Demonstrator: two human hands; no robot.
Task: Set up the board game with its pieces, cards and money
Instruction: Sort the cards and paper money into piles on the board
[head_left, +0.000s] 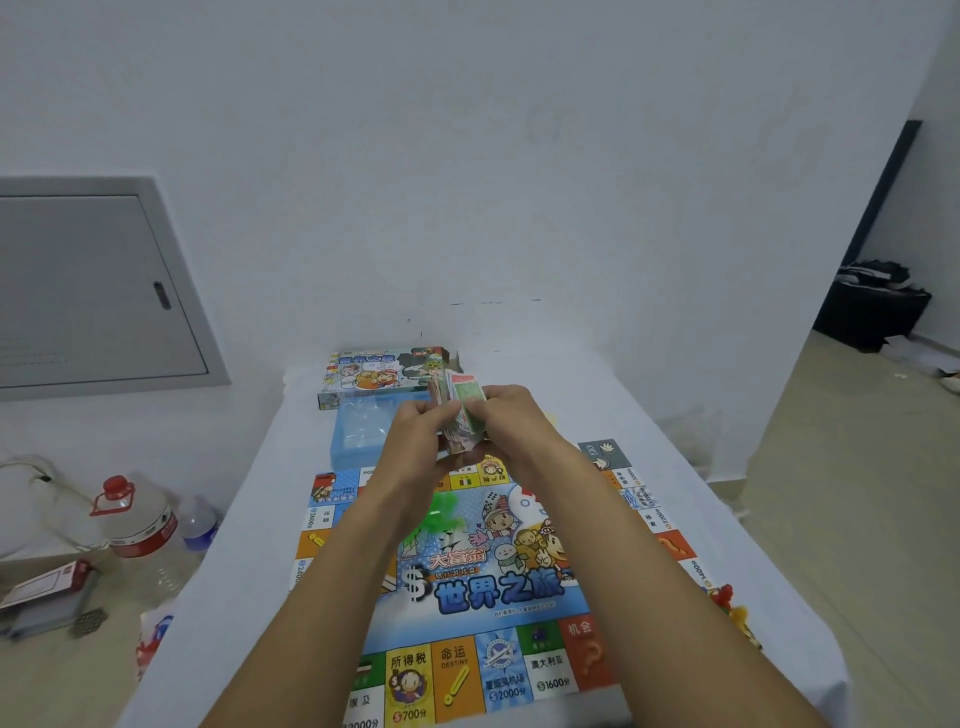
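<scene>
A colourful square printed game board (493, 582) is lying flat on the white-clothed table (649, 467), filling the lower centre of the frame. Above its far edge, the left hand (421, 431) and right hand (511, 415) are both curling their fingers around a thick stack of paper play money (460, 402), just before the pale blue plastic tray (358, 431) and illustrated cardboard game box (374, 374).

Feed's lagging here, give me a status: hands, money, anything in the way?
Left hand and right hand both grip the play money stack above the game board. Blue tray and game box behind. Nothing blocking.
</scene>
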